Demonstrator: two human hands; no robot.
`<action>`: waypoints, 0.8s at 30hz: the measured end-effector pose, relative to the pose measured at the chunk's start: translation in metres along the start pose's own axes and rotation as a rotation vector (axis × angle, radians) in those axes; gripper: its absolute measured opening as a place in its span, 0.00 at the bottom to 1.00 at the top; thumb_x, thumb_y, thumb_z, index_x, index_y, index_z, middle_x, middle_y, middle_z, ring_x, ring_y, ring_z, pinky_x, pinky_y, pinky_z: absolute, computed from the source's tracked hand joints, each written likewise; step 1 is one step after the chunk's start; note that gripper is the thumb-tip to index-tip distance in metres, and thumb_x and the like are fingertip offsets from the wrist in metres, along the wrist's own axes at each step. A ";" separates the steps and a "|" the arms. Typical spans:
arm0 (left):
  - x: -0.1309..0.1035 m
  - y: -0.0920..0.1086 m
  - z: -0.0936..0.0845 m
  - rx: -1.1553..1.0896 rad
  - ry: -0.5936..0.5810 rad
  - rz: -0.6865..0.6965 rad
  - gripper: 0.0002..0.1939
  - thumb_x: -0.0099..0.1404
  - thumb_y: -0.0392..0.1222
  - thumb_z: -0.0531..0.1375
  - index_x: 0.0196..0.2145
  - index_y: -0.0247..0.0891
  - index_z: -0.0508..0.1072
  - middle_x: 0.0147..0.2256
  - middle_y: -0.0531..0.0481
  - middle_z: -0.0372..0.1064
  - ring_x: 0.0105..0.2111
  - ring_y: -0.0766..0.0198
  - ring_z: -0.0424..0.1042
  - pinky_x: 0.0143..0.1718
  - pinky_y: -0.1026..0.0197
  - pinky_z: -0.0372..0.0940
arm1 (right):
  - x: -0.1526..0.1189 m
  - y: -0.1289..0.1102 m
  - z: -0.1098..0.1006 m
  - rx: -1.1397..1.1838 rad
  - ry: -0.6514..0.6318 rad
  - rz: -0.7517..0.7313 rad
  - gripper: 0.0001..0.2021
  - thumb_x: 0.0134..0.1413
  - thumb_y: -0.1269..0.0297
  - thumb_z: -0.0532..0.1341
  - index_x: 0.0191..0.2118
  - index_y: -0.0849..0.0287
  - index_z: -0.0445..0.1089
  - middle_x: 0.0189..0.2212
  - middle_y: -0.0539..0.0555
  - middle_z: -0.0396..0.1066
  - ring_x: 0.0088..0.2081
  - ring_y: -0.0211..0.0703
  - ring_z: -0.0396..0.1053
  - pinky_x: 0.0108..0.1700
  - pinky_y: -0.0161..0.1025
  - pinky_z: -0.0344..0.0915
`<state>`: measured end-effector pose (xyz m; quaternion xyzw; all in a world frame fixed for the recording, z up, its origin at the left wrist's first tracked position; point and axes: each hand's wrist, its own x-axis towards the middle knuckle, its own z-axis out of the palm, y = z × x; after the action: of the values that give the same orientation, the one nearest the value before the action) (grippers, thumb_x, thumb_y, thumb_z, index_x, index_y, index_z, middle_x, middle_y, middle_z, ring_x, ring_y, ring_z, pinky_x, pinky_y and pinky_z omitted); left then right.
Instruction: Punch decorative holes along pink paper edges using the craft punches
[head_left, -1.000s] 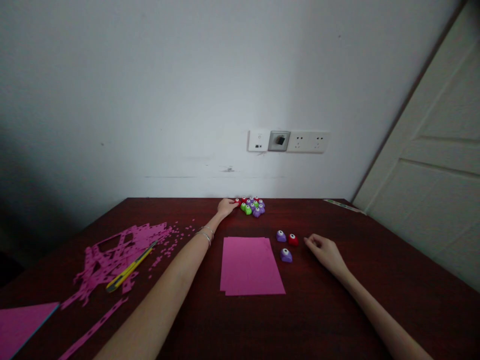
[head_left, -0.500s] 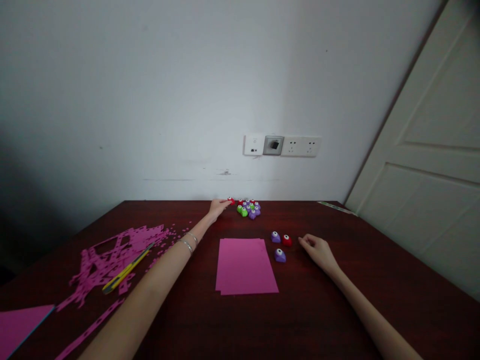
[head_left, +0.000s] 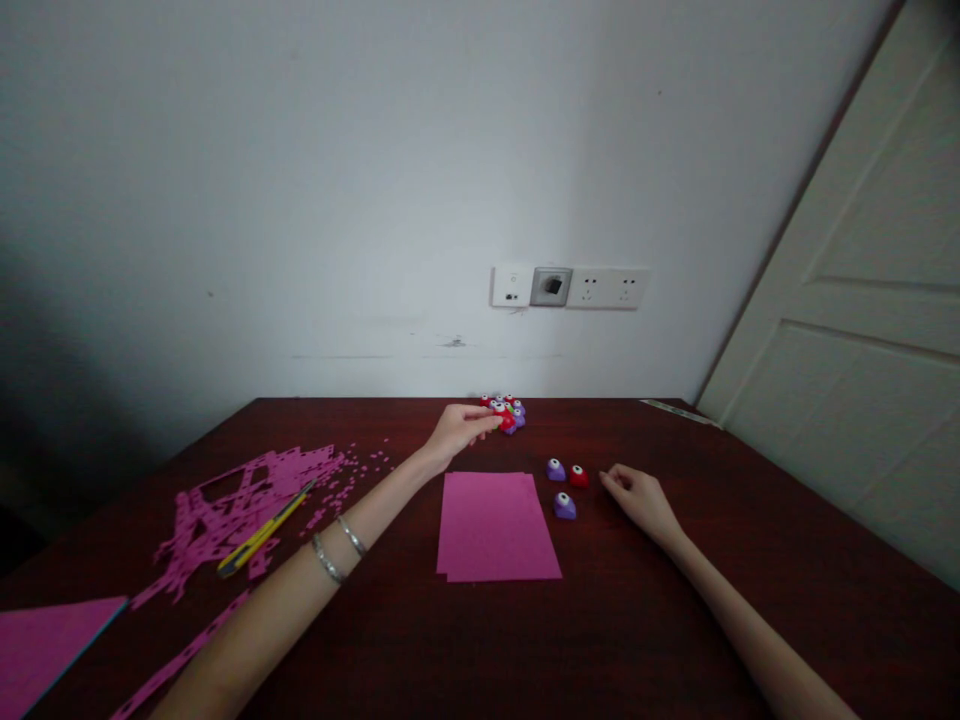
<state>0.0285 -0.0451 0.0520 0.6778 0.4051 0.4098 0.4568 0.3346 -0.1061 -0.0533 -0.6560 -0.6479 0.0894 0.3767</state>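
Note:
Between the fingertips of my left hand [head_left: 459,432] is a red craft punch [head_left: 502,418], held in front of a cluster of red, green and purple punches [head_left: 518,412] near the wall. Two stacked pink sheets [head_left: 499,527] lie in the middle of the table. Right of them sit a purple punch [head_left: 555,469], a red punch [head_left: 578,476] and another purple punch [head_left: 565,506]. My right hand [head_left: 637,497] rests on the table just right of these, its fingers curled; nothing shows in them, though their inner side is hidden.
Cut pink paper strips [head_left: 217,520] and small scraps [head_left: 360,465] cover the left side, with a yellow cutter knife [head_left: 266,530] on them. A pink pad [head_left: 56,640] lies at the front left. A thin strip [head_left: 681,412] is at the back right.
My left hand has moved right and toward me with the red punch, from beside the cluster to in front of it. My right hand stays in place; the view has shifted slightly.

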 end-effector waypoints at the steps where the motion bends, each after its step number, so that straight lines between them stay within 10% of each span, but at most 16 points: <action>1: -0.003 0.001 0.002 -0.006 0.004 -0.012 0.21 0.50 0.52 0.63 0.37 0.33 0.76 0.18 0.54 0.63 0.18 0.73 0.55 0.19 0.66 0.49 | 0.000 -0.001 0.000 -0.002 -0.002 -0.002 0.18 0.49 0.50 0.53 0.17 0.57 0.59 0.15 0.47 0.59 0.20 0.38 0.58 0.24 0.33 0.53; 11: -0.008 -0.018 0.009 -0.037 0.011 -0.056 0.19 0.50 0.50 0.63 0.35 0.33 0.76 0.19 0.53 0.64 0.19 0.73 0.57 0.19 0.67 0.50 | -0.005 -0.009 -0.004 0.008 0.075 0.018 0.18 0.52 0.51 0.52 0.21 0.58 0.62 0.17 0.48 0.61 0.22 0.38 0.58 0.26 0.34 0.55; 24: -0.032 -0.015 0.042 -0.074 -0.102 -0.012 0.15 0.52 0.46 0.63 0.35 0.33 0.77 0.33 0.44 0.75 0.31 0.62 0.71 0.33 0.62 0.62 | -0.032 -0.120 0.018 0.308 -0.042 -0.182 0.19 0.48 0.58 0.60 0.47 0.58 0.64 0.37 0.55 0.68 0.24 0.36 0.63 0.29 0.37 0.64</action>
<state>0.0537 -0.0826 0.0212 0.6782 0.3697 0.3866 0.5039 0.2257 -0.1436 -0.0046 -0.5275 -0.6909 0.1666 0.4656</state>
